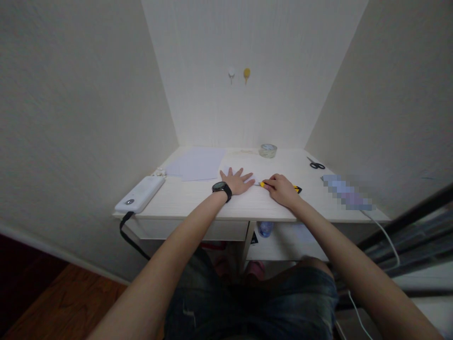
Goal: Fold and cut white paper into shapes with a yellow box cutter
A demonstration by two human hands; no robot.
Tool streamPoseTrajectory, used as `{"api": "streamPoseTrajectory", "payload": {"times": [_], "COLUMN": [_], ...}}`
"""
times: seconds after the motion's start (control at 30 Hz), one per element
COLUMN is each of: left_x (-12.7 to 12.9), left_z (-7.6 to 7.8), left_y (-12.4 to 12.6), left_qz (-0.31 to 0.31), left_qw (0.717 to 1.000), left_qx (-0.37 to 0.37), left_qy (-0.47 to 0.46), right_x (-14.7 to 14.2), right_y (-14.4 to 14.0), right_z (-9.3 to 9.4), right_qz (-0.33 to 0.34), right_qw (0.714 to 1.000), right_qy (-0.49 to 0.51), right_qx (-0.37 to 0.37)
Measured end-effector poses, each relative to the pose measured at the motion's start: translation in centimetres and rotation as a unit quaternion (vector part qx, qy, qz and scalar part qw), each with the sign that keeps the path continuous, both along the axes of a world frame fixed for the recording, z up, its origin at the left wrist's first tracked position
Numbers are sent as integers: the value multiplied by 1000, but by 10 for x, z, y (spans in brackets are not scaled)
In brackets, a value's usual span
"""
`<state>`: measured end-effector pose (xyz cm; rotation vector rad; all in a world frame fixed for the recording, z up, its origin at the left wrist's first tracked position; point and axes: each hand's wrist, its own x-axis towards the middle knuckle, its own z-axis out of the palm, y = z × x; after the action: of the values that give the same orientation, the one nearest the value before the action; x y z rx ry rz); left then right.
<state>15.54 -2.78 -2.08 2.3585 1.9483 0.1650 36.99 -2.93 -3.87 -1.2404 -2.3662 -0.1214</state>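
Yellow utility knife and white paper sheet on the pale desk

A small white paper sheet is lying flat near the front middle of the pale desktop, with only its far corners and right edge showing, since the left hand is pressing palm-down on it with fingers spread. A yellow-and-black utility knife is lying low and nearly level just right of the sheet, its yellow tip pointing left at the paper's right edge and its black rear end sticking out to the right, while the right hand is gripping it around the middle, hiding most of its body.
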Motion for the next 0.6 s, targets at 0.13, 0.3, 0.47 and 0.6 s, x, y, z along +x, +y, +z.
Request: {"api": "streamPoseTrajectory", "payload": {"times": [0.13,0.3,0.47,0.6], "left_x": [1,-13,-37,-42], "left_z": [-1,5,4,-3], "left_y": [-2,-5,-1,1], "left_qz": [3,-35,-100,-100], "left_qw": [1000,998,994,994], "left_qx": [17,61,22,24], "left_qy": [-3,-3,36,45], "right_x": [1,1,2,4], "right_y": [-2,0,5,7], "right_z": [1,0,-3,-3], "right_qz": [-3,-6,-12,-11], "right_qw": [1000,1000,1000,1000], "right_qy": [2,4,19,12], "right_qx": [-1,-2,-3,3]}}
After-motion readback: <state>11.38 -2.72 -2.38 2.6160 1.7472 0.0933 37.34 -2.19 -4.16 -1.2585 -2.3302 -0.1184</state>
